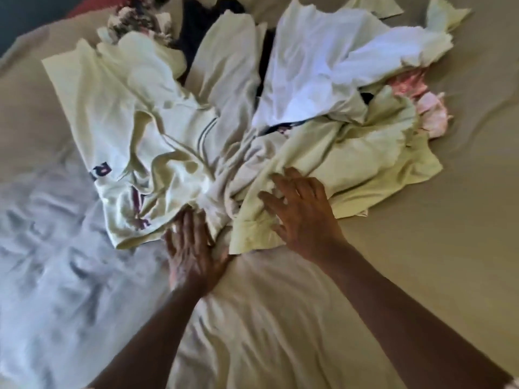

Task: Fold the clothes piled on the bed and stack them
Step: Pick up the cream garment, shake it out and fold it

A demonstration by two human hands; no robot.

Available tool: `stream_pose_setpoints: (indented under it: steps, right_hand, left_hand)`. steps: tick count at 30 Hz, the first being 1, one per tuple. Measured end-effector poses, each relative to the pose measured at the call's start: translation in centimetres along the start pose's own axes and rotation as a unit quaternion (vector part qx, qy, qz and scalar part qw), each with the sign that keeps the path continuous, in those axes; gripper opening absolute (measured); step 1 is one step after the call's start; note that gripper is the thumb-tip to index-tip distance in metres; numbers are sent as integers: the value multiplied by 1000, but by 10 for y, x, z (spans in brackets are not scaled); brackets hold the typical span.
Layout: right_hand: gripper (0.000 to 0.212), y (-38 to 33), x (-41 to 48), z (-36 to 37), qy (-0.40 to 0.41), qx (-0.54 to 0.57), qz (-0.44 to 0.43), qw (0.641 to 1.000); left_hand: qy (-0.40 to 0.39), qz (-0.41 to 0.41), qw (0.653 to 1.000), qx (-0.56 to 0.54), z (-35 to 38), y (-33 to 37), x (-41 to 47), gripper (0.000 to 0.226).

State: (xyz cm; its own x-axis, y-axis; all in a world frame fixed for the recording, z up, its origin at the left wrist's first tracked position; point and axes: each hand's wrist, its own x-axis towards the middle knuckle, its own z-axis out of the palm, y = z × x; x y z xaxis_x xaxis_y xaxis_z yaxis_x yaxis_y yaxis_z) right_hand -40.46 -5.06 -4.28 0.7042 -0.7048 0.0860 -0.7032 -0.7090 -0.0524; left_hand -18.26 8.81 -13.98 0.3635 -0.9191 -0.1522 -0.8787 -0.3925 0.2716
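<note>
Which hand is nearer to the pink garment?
Right. The right hand lies on the pile, down-left of the pink garment; the left hand is farther left, at the pile's near edge.

A bed (463, 248) fills nearly the whole view, its tan sheet (280, 318) smooth on the right and creased in the near middle. Cool bright light washes the left side pale blue-white. Beyond the far left corner — a dark teal patch (28, 18) and a red strip (87, 9), both blurred.
</note>
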Motion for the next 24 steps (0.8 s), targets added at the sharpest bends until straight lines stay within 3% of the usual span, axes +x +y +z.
stream_pose_setpoints:
  steps: [2, 5, 8, 11, 14, 16, 19, 24]
  right_hand:
    - [24, -2, 23, 10, 4, -21, -14, 1000]
    - [7, -6, 44, 2, -25, 40, 21, 999]
    - [10, -15, 51, -25, -19, 176, 124, 976]
    - [9, -14, 64, -77, 77, 233, 174, 954]
    - [7, 8, 93, -154, 125, 293, 212, 924]
    - [11, 26, 112, -219, 162, 318, 239, 903]
    - [17, 43, 122, -351, 238, 360, 267, 862]
    - [22, 36, 98, -546, 311, 486, 239, 781]
  left_hand:
    - [2, -15, 1000, -23, -2, -2, 0, 107]
    - [-1, -21, 999, -36, -3, -4, 3, 112]
    - [-50, -45, 997, -39, -9, -5, 8, 119]
    - [-128, -46, 990, -42, -22, -6, 12, 124]
    - [-221, -39, 974, -30, -59, -4, 17, 124]
    - [-242, -48, 965, -85, -103, 12, 23, 128]
    - [-193, 31, 964, -183, -210, 69, 30, 141]
    - [-57, 191, 921, -334, -412, 194, -4, 91]
